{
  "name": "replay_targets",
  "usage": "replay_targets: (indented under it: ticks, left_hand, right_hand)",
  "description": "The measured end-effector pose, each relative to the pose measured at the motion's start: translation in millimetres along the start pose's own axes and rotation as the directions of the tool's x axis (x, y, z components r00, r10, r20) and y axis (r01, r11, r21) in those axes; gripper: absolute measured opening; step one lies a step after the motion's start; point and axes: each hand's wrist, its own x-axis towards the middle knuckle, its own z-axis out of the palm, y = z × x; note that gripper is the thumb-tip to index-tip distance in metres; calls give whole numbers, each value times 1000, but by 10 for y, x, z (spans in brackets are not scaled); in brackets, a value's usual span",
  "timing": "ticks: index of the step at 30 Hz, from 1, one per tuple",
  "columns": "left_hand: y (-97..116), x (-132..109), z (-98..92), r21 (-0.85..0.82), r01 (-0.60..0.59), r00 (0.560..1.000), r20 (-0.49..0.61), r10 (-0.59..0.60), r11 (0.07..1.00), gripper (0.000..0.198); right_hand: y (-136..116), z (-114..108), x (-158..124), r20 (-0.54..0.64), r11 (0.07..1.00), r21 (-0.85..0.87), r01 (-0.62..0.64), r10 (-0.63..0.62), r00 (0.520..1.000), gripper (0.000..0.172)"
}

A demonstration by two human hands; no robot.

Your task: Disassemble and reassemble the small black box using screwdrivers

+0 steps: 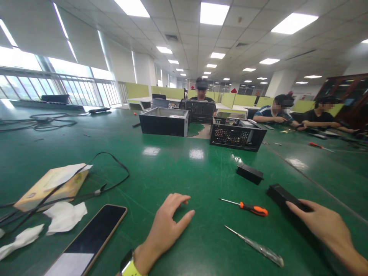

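My right hand (326, 222) is closed around a long black rectangular bar (287, 198) at the right; its near part is hidden by the hand. My left hand (169, 220) is held low over the green table, thumb and fingers apart, with nothing in it. Between my hands lie an orange-and-black screwdriver (253, 209) and a second screwdriver with a clear handle (258, 247). Just beyond the bar sits a shorter black block (249, 173).
Two open computer cases (164, 122) (238, 134) stand farther back on the green table (161, 165). To the left are a phone (94, 234), crumpled tissues (65, 216), a tissue pack (54, 184) and black cables (120, 165). Several people sit across the table, one behind another case (200, 112).
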Motion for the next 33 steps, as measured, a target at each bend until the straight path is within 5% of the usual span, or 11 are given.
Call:
replay_targets:
  ticks: [3,7,13,15,18,20,22,24,27,30,33]
  left_hand:
    - [-20,10,24,11,-7,1000,3,7,1000,22]
    - [-27,17,40,28,-15,1000,6,15,999,23]
    - [-24,-20,-3,98,-80,997,25,77,992,26]
    - [-25,-19,3,152,-86,996,15,84,985,46]
    - [-12,0,40,209,-84,996,51,75,974,91]
    - [2,10,62,214,-95,988,141,66,972,91]
    - [15,8,69,204,-101,972,230,53,974,69]
    - [22,-2,63,180,-81,964,265,31,980,53]
    - [33,-12,51,123,-30,968,252,-2,992,45]
    - [55,-3,55,82,-12,970,244,-9,997,35]
    - [84,11,61,67,-25,966,259,7,997,33]
  right_hand:
    - [-98,-11,145,39,986,-89,143,-140,989,81]
    - [-735,-23,444,27,937,-169,305,-304,952,81]
    - [-1509,98,613,178,885,-98,455,-434,883,44]
    - [-1705,109,299,206,816,-16,578,-563,801,44]
    - [-1968,125,-423,261,617,136,775,-777,573,42]
    - [-2054,144,-828,273,519,197,832,-844,462,46]
    - [-1987,157,-993,255,477,242,845,-872,419,62]
    - [-1743,162,-895,188,520,259,814,-854,485,71]
    - [-1229,142,-508,209,665,176,725,-745,633,38]
    - [-918,5,-259,280,683,218,697,-728,626,23]
    - [-1009,-261,-292,260,684,369,629,-726,637,32]
